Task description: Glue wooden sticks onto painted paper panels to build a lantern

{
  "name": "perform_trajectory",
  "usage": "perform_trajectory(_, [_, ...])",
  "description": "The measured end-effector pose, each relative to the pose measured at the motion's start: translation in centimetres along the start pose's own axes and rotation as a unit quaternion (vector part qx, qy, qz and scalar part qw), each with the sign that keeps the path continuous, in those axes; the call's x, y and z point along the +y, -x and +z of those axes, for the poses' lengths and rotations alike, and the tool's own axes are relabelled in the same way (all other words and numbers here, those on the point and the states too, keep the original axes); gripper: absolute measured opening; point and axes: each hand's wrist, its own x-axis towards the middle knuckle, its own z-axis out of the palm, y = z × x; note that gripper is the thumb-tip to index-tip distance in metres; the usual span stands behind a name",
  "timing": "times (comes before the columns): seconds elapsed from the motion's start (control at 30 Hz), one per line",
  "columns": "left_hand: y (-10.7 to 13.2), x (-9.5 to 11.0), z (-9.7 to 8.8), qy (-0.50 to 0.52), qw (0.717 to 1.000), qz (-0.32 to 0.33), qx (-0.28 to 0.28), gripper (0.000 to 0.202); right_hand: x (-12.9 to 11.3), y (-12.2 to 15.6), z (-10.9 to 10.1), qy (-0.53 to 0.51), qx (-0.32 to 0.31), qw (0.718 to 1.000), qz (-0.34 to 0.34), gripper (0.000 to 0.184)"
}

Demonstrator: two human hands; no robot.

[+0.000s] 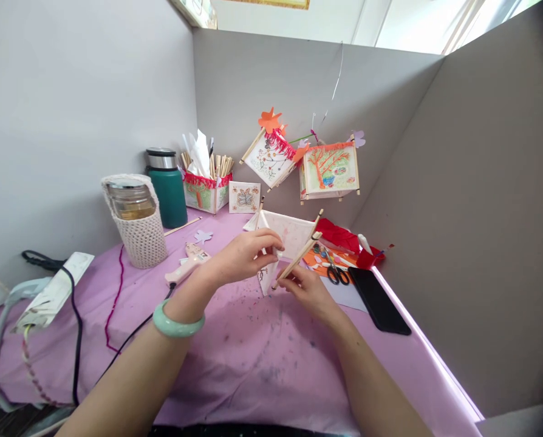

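Observation:
A half-built paper lantern [291, 233] with white panels and wooden sticks is held tilted above the purple cloth. My right hand [305, 290] pinches its lower corner, by the end of a pair of sticks [299, 258]. My left hand [253, 252], a green bangle on its wrist, reaches over the near side with fingers bent together. What lies between those fingertips, perhaps a panel edge or a small white piece, I cannot make out. A pink hot glue gun [189, 266] lies left of my left hand.
Two decorated lanterns [330, 170] hang from a wire ahead. At left stand a glass jar in a knitted holder [141, 233], a green bottle [169, 197] and a stick box [203, 193]. Scissors [338, 274], a black phone [378, 300] and red paper [338, 235] lie right. Cords cross the left side.

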Motion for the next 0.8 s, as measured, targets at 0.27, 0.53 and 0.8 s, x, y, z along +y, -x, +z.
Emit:
perform_trajectory(0.27, [-1.5,-0.5,-0.2,-0.041,0.999,0.032,0.008,0.019,-0.2,0.3,0.4,-0.022,-0.054,0.998,-0.002,0.01])
perform_trajectory(0.53, [-1.5,-0.8,0.0,-0.042,0.998,0.039,0.022,0.018,-0.3,0.4,1.0,0.055,-0.028,0.997,-0.041,0.01])
perform_trajectory(0.8, [-1.7,-0.9,0.1,-0.037,0.999,0.024,0.028,0.018,-0.5,0.4,1.1,0.081,-0.04,0.994,-0.053,0.008])
